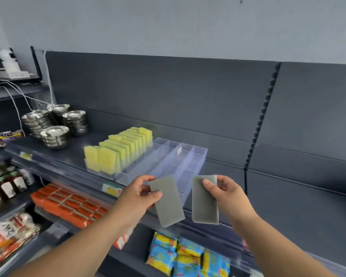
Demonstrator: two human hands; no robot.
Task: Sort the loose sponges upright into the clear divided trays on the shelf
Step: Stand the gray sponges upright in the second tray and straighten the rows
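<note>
Head view, single entry.

Progress: partly done, as judged. The yellow sponges (120, 151) stand upright, packed in two rows in the leftmost lanes of the clear divided trays (190, 156). The lanes to their right show nothing inside. Two grey pieces are in hand and not yet placed. Whether more loose stock waits out of frame cannot be told.

Containers:
- Clear divided trays, on the dark shelf (72, 154), angled back toward the rear panel. The left lanes are full of yellow stock. The middle and right lanes have bare compartments, with the dividers visible through the walls.

Items in hand:
- Left grey sponge (169, 208): flat rectangle, tilted, held in front of the shelf edge and just below the trays. The left hand (137, 194) pinches its upper end, thumb across the face and fingers curled behind.
- Right grey sponge (204, 206): near upright, beside the first and not touching it. The right hand (228, 193) pinches its upper end, thumb on the front.

Other: stacked steel bowls (55, 134) at the left of the shelf.
</note>
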